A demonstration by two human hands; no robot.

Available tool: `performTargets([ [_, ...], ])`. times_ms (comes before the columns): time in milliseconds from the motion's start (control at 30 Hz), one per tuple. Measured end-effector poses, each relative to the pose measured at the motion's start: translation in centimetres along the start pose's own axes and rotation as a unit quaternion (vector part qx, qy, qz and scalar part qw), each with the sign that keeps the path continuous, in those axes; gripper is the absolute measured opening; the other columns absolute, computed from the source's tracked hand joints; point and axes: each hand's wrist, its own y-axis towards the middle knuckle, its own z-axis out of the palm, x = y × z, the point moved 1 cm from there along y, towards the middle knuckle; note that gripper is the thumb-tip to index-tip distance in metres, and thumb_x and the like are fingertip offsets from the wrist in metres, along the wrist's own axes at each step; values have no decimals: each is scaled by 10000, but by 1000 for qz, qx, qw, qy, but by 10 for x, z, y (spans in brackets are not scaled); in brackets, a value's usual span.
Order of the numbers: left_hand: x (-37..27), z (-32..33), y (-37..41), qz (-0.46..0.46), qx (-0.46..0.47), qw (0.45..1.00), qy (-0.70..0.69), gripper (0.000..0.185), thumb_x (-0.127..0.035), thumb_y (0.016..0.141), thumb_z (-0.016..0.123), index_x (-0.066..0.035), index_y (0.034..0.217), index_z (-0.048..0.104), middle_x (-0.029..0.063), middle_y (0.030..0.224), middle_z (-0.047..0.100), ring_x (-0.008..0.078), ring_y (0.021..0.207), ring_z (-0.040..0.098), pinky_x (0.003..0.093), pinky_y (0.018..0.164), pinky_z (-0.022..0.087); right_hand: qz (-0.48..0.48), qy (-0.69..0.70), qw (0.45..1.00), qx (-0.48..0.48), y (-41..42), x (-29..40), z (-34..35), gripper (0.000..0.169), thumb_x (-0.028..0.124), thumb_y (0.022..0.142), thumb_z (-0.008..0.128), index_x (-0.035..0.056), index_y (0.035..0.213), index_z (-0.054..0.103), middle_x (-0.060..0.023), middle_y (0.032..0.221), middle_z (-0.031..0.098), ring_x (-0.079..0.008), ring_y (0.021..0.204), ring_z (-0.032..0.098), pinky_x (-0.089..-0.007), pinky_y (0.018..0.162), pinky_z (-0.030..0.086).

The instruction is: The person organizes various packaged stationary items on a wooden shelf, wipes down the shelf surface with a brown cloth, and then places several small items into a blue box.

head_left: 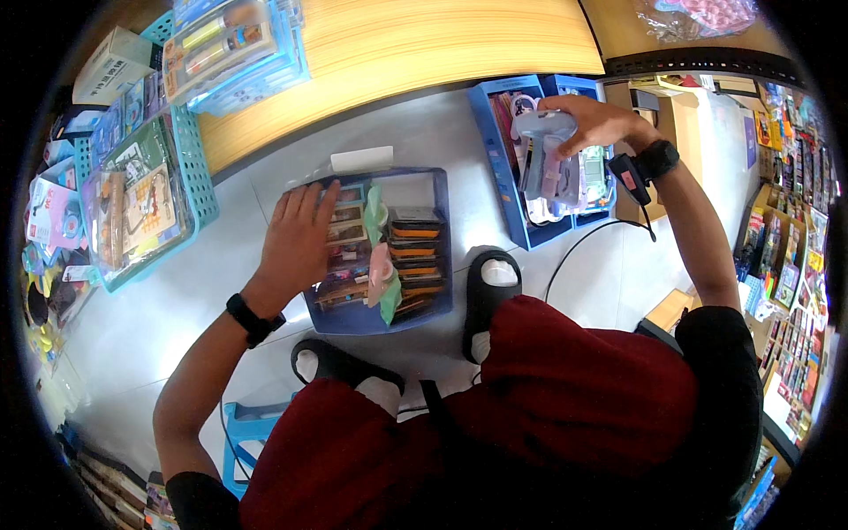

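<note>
On the floor before me stands a dark blue plastic bin point(448, 265) holding rows of packaged goods, with green and pink items lying across the middle. My left hand point(298, 225) rests over the bin's left edge, fingers extended and apart, with nothing visible in its grasp. To the right, my right hand point(586, 126) grips the top of a translucent plastic case point(553, 169) with small items inside. That case is above a blue box point(493, 159) filled with packaged goods. A second blue box point(563, 85) stands beside it, partly hidden by the hand.
A wooden tabletop point(411, 46) spans the far side, bearing stacked packages point(225, 53). A turquoise basket point(199, 179) of packaged goods stands at left. A blue stool point(248, 424) is near my left foot. A black cable point(570, 245) hangs by my right arm. Shelves of goods line the right.
</note>
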Motion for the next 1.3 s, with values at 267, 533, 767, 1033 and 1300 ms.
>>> performTargets([
  [267, -2, -13, -10, -2, 5, 1000, -7, 987, -261, 692, 819, -16, 1504, 314, 217, 1357, 464, 369, 1271, 446, 477, 1111, 330, -23, 26, 999, -3, 27, 27, 27, 816, 381, 632, 888, 54, 1320, 593, -177, 1292, 562, -347, 1169, 542, -420, 1009, 448],
  [533, 17, -14, -17, -22, 48, 999, -10, 900, -305, 650, 814, -41, 1418, 425, 177, 1244, 532, 350, 1156, 509, 461, 1021, 403, -175, -22, 984, -31, 44, 80, 1, 624, 325, 646, 816, 2, 1160, 671, -147, 987, 687, -274, 907, 648, -352, 810, 510],
  [767, 23, -48, -24, -27, 5, 995, -92, 855, -347, 630, 837, -43, 1356, 503, 168, 1182, 572, 354, 1082, 566, 457, 953, 475, -65, -18, 998, 15, 88, 92, 38, 818, 343, 631, 858, 49, 1342, 581, -188, 1341, 526, -345, 1221, 536, -428, 984, 466],
  [1033, 47, -59, -65, -35, 19, 976, -213, 862, -260, 618, 868, -29, 1360, 493, 193, 1228, 565, 384, 1102, 572, 452, 946, 495, -214, -151, 906, -332, 85, 110, 84, 439, 122, 805, 705, 38, 1216, 575, -207, 1209, 580, -336, 1147, 582, -442, 958, 500],
  [1300, 110, -41, -146, -181, 90, 798, -568, 1045, -237, 547, 865, -16, 1463, 412, 136, 1347, 559, 278, 1278, 510, 435, 1113, 352, -372, -159, 901, -155, 50, 184, 194, 568, 222, 744, 789, 68, 1229, 537, -254, 1403, 447, -400, 1392, 356, -533, 1177, 264],
])
